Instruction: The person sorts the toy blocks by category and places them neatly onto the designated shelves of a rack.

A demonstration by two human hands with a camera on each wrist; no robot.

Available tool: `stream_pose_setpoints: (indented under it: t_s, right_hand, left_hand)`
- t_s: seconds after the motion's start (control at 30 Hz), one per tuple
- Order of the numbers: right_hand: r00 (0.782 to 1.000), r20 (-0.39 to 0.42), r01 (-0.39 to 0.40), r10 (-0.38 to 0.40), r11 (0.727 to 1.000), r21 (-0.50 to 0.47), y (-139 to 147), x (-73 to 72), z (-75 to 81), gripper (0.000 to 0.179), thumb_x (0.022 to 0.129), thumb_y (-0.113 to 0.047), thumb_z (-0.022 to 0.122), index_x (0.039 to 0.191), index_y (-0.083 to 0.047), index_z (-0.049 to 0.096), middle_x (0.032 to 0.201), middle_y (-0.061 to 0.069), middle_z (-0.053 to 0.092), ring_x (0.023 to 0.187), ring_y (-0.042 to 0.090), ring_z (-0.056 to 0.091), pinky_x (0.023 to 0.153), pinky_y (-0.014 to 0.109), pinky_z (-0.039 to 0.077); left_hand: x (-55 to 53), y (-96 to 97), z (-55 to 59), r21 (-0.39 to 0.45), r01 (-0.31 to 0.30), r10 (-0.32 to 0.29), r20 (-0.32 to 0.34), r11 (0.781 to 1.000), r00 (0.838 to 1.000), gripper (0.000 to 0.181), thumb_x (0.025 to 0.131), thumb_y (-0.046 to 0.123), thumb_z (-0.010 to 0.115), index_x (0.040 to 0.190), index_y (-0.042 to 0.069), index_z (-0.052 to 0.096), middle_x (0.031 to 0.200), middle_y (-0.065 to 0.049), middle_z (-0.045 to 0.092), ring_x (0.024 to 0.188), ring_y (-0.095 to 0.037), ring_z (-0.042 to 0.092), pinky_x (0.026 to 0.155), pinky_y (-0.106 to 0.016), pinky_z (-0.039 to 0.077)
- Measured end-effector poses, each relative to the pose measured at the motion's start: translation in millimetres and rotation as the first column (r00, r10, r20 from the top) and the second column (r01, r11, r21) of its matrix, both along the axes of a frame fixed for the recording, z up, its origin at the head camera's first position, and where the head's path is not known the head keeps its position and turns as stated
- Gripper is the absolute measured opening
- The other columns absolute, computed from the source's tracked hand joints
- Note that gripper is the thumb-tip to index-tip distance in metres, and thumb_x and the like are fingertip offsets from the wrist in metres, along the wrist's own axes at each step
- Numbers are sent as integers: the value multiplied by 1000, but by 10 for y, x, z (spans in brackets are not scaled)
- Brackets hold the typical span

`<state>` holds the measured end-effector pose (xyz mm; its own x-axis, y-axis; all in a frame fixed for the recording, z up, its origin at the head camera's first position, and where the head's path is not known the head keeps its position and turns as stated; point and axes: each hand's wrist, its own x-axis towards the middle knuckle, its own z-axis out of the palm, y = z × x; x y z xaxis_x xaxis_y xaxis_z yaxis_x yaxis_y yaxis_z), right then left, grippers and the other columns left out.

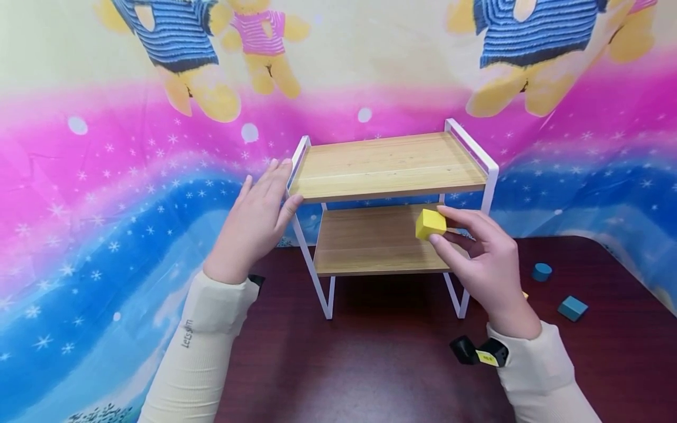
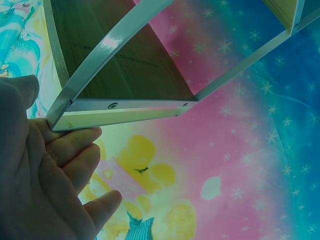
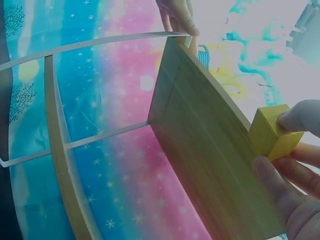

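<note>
A two-tier shelf with wooden boards [image 1: 391, 164] and a white metal frame [image 1: 309, 258] stands on the table. My left hand [image 1: 256, 217] rests against the upper left corner of the shelf, its fingers extended; the left wrist view shows the fingertips touching the frame's edge [image 2: 90, 103]. My right hand [image 1: 486, 258] pinches a yellow block [image 1: 431, 224] between thumb and fingers. That block is held up in front of the lower board [image 1: 370, 241], near its right side. In the right wrist view the yellow block [image 3: 274, 132] appears beside the upper board [image 3: 200, 140].
On the dark red table [image 1: 370, 364], to the right of the shelf, lie a blue cylinder [image 1: 542, 271] and a blue-green block [image 1: 573, 308]. A small yellowish piece [image 1: 525, 295] is mostly hidden behind my right wrist. A printed cloth backdrop [image 1: 158, 164] hangs behind the shelf.
</note>
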<state>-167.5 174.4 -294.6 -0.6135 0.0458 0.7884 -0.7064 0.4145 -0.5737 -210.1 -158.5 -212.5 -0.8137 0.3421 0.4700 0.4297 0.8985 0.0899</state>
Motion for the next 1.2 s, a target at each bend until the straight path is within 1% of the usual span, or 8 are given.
stream_pose_setpoints:
  t_s: [0.23,0.37,0.7,1.0,1.2]
  right_hand:
    - [999,-18,-39,39,999,-14,-81,-32,71,53,80,11,80,129,-7,70,117,9,68,108,8,65,86,17,54]
    - [998,-22,-53,53,998,-17,-137,-44,115,52,80,11,80,128,-6,70,117,8,68,107,8,65,87,17,54]
    - [993,-51,-111,109,993,-34,-250,-73,223,53,79,12,80,128,-6,70,117,8,70,106,10,67,87,20,55]
    - [991,-69,-115,112,992,-42,-305,-89,309,50,78,12,81,125,-3,71,117,9,71,106,10,67,87,20,55]
    - [990,-77,-121,117,992,-38,-355,-134,369,49,79,10,81,125,-3,71,117,8,71,107,10,67,87,20,56]
  left_hand:
    - [0,-27,0,-15,7,-7,-1,1000,1000,69,107,44,45,163,12,22,165,-12,29,155,-24,17,125,-53,7]
    - [3,-53,14,-28,15,-15,10,1000,1000,71,106,47,45,163,13,21,166,-11,28,155,-24,16,125,-54,7]
    - [8,-81,87,-75,9,-1,106,997,994,75,106,52,42,164,17,12,170,-4,16,157,-23,7,124,-56,2]
    - [28,-52,127,-102,-11,25,137,995,990,76,105,54,41,165,17,12,170,-2,12,157,-21,6,124,-55,0]
    - [30,-54,142,-116,-17,33,136,993,990,76,105,54,42,164,17,12,170,-2,12,157,-23,7,124,-55,0]
